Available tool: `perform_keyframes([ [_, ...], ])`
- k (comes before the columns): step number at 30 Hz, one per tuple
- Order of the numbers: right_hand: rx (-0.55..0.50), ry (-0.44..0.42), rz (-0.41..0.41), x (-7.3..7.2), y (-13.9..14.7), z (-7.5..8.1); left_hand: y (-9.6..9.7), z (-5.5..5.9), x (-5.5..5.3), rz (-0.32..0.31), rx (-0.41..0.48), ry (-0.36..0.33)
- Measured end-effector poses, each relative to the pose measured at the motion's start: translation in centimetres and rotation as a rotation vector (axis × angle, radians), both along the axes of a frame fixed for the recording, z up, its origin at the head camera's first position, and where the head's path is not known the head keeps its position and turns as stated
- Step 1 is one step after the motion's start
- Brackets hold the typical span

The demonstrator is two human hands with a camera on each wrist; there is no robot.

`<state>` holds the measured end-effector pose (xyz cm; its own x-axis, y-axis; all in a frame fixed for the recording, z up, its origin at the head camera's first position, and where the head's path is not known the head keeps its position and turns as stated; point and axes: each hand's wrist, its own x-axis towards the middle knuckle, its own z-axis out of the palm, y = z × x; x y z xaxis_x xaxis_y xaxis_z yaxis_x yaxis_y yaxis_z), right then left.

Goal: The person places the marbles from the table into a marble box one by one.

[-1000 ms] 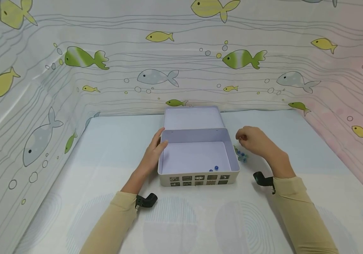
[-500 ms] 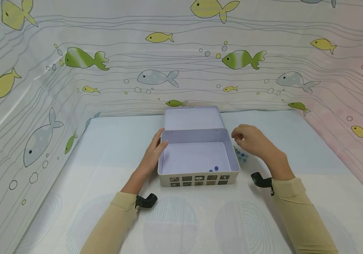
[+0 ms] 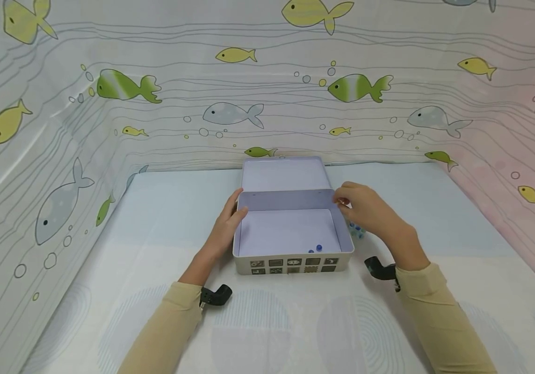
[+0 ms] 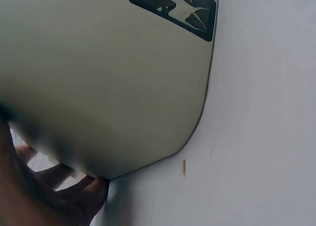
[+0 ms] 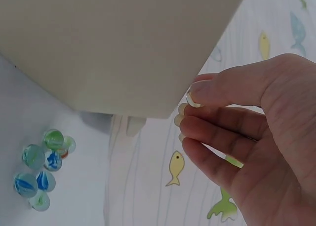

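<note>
So the box (image 3: pixel 277 228) sits open on the table (image 3: pixel 169 208), cream outside and lavender inside, with its lid (image 3: pixel 286 174) tipped back behind it. Left hand (image 3: pixel 225 223) holds the box's left side, thumb over the rim and the other fingers along the outer wall. From the left wrist view I can't tell how tight that grip is.

Right hand (image 3: pixel 365 208) is at the back right corner, thumb and index finger pinching a small clear marble (image 5: pixel 192 101) that's mostly covered by the thumb. The other 3 fingers are loosely bent, tips close together. Can't tell if the pinched marble is over the rim or just outside it.

There are 2 blue marbles (image 3: pixel 319 248) inside near the front right, and 7 glass marbles (image 5: pixel 45 181) bunched on the table just beside the box's right side. Fish-print sheet (image 3: pixel 295 117) behind everything.
</note>
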<state>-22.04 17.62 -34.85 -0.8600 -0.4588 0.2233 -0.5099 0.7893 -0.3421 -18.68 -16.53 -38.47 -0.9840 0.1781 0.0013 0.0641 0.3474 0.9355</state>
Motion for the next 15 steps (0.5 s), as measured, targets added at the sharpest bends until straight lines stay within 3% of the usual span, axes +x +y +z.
perform_keyframes([
  [15,0.019,0.009,0.074,0.7,-2.5,-0.4,0.1,0.2,0.1,0.005,-0.002,0.0],
])
